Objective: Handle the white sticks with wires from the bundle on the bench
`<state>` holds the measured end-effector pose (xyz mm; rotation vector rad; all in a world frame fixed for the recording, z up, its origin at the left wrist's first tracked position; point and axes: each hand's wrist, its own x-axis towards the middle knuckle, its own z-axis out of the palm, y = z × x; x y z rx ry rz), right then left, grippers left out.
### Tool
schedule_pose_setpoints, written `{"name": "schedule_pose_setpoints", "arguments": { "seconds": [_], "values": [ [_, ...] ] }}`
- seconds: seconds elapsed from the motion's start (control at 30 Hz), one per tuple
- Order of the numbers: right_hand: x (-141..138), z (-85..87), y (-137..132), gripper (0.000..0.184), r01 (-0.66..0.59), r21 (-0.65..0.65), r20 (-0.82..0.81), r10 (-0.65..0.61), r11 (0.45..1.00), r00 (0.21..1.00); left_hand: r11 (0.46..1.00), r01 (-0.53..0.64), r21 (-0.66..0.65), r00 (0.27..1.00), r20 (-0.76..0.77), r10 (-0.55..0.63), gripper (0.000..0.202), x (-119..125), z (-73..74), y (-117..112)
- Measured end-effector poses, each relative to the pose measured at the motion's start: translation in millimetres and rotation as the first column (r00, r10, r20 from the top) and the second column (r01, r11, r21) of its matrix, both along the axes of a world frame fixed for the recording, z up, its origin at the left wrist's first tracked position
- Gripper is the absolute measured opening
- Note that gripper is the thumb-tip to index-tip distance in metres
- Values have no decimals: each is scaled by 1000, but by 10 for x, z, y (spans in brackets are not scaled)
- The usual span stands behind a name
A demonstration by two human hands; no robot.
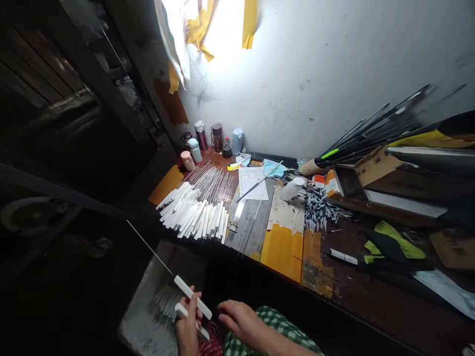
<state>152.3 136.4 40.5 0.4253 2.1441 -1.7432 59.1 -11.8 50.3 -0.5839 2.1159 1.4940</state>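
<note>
Low in the picture, my left hand (187,324) is closed round two white-handled rods. The upper rod (193,296) has a thin metal wire running up and left from its white handle. The second white handle (185,314) lies under my fingers. My right hand (241,319) rests just to the right, fingers loosely stretched and holding nothing, over my green checked trousers (267,336). Beneath my left hand a grey tray (148,316) holds more white handles (166,301). A big pile of the same white-handled wires (198,210) lies fanned out on the wooden bench.
Several bottles and cups (208,138) stand at the back against the wall. On the bench (334,291) lie a metal plate (248,222), papers (253,182), a white bottle (292,189), small black-and-white sticks (319,210), a marker (341,256), and long dark rods (374,131) at right.
</note>
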Motion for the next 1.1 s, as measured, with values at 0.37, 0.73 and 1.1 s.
{"name": "schedule_pose_setpoints", "arguments": {
  "seconds": [0.37, 0.73, 1.1],
  "values": [
    [35, 176, 659, 6, 343, -291, 140, -315, 893, 939, 977, 162, 141, 987, -33, -159, 73, -357, 307, 1169],
    [-866, 1, 511, 16, 511, -452, 237, -454, 731, 859, 936, 335, 111, 940, 28, -340, 66, -1408, 87, 1184],
    [-1291, -314, 251, 9, 603, -346, 366, -488, 719, 793, 277, 742, -610, 485, 203, -851, 31, -2762, -45, 1449]
  ]
}}
